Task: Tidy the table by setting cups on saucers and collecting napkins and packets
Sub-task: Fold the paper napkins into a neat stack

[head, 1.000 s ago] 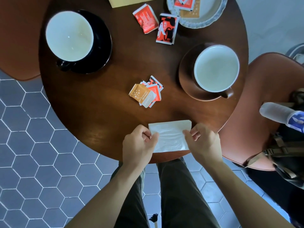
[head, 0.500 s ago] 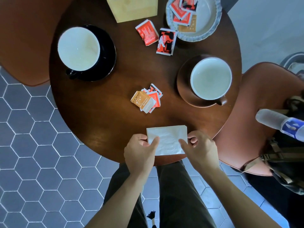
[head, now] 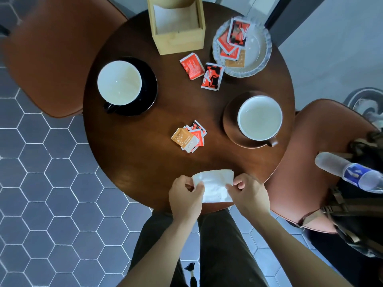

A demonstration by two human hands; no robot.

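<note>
Both hands pinch the white napkin (head: 215,186) at the near edge of the round wooden table (head: 132,154): the left hand (head: 185,196) holds its left side between thumb and curled fingers, and the right hand (head: 247,194) holds its right side the same way. The napkin looks like a folded stack, slightly crumpled, with its far edge over the tabletop and its near edge at the table rim. Just beyond it, toward the middle of the table, lies a small pile of packets (head: 189,137), orange and red, overlapping one another. On the left side a black cup (head: 119,83) sits on a black saucer (head: 150,88), its handle pointing toward the near edge. On the right a brown cup (head: 260,118) sits on a brown saucer (head: 231,125). At the far side stands a wooden napkin box (head: 178,41) with white napkins inside. Beside it, a pale plate (head: 260,48) carries several packets, while a red packet (head: 191,66) and a red and black packet (head: 212,76) lie loose on the table between the box and the plate. Brown chairs (head: 51,59) flank the table, and a water bottle (head: 350,172) lies by a bag on the right one.
</note>
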